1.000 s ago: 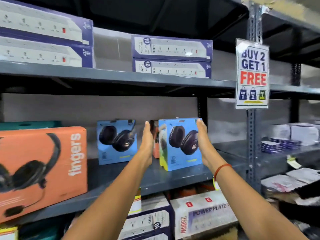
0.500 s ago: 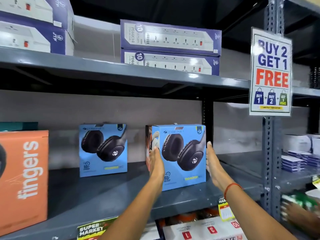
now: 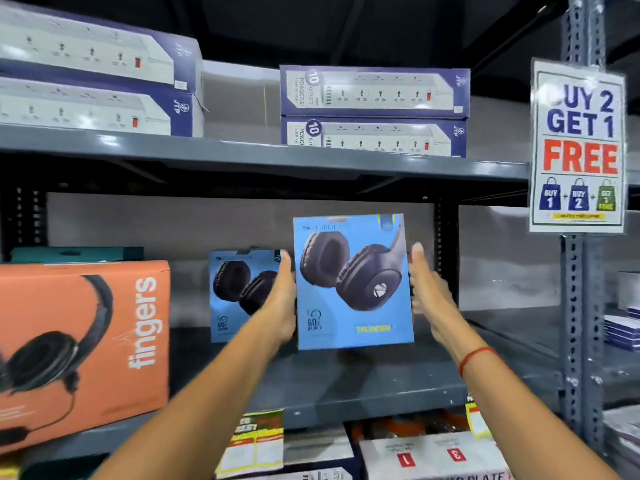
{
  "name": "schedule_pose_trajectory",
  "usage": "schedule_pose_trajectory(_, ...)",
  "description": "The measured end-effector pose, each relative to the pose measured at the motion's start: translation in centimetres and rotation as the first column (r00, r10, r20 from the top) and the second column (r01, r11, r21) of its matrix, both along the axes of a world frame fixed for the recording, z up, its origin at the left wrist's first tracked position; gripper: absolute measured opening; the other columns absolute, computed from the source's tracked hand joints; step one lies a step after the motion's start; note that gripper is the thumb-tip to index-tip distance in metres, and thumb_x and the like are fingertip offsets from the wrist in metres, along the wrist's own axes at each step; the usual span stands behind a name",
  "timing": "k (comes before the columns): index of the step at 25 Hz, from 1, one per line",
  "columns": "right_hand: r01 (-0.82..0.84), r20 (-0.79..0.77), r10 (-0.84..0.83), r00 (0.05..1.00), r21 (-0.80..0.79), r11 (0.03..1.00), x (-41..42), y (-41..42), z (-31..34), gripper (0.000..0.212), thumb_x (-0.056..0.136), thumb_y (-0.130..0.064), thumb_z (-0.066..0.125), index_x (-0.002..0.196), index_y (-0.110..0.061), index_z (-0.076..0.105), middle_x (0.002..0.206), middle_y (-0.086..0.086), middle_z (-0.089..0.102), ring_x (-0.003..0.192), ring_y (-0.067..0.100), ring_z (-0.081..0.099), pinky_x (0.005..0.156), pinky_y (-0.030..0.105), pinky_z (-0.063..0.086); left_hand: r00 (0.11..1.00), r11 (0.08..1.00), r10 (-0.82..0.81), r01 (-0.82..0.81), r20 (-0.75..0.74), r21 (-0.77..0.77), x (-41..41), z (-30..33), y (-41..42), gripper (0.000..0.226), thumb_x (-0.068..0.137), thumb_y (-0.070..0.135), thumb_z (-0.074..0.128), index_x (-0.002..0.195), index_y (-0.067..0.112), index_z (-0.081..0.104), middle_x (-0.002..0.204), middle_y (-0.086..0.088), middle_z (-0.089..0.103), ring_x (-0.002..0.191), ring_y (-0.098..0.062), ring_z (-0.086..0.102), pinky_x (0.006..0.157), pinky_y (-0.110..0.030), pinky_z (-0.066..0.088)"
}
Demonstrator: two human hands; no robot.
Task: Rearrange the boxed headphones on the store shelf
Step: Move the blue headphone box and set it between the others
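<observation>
Blue headphone box held off the grey shelf (image 3: 346, 386), both hands.

Left hand (image 3: 282, 306) and right hand (image 3: 427, 292) press flat on either side of the blue headphone box (image 3: 353, 282); fingers (image 3: 417, 252) straight, holding it upright. Print reads "60h BACKUP", "THUNDER". Half a second ago it sat on the shelf; now lifted clear. Second blue box (image 3: 239, 292) stands behind-left. Orange box (image 3: 83, 344): "fingers". Sign (image 3: 578, 143): "BUY 2 GET 1 FREE".
</observation>
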State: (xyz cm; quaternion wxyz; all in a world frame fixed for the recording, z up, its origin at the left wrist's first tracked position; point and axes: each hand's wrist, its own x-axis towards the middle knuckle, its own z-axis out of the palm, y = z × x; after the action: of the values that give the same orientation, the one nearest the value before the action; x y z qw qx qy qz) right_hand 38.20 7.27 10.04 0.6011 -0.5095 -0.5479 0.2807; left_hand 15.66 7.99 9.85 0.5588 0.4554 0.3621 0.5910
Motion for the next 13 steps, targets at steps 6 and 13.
schedule_pose_trajectory(6, -0.054, 0.036, 0.051, 0.998, 0.083, 0.995, -3.6, -3.4, 4.3, 0.099, 0.064, -0.096, 0.019, 0.106, -0.024, 0.073, 0.115, 0.007, 0.069, 0.104, 0.028, 0.063, 0.098, 0.045, 0.046, 0.998, 0.997, 0.046, -0.044, -0.041, 0.056, -4.8, 5.2, -3.5, 0.085, 0.083, 0.083, 0.024, 0.114, 0.021, 0.074, 0.106, -0.013, 0.078, 0.091, -0.031, 0.075, 0.073, -0.041, 0.058)
schedule_pose_trajectory(13, -0.139, -0.032, 0.143, 0.989, 0.096, 0.986, -6.3, -3.8, 2.2, 0.067, 0.080, -0.084, 0.027, 0.086, -0.033, 0.069, 0.101, -0.004, 0.069, 0.087, 0.010, 0.062, 0.084, 0.037, 0.051, 0.988, 0.987, 0.156, -0.155, -0.013, 0.040, -6.3, 2.3, -3.6, 0.073, 0.083, 0.080, 0.036, 0.098, 0.024, 0.080, 0.101, -0.011, 0.079, 0.091, -0.030, 0.076, 0.084, -0.045, 0.058)
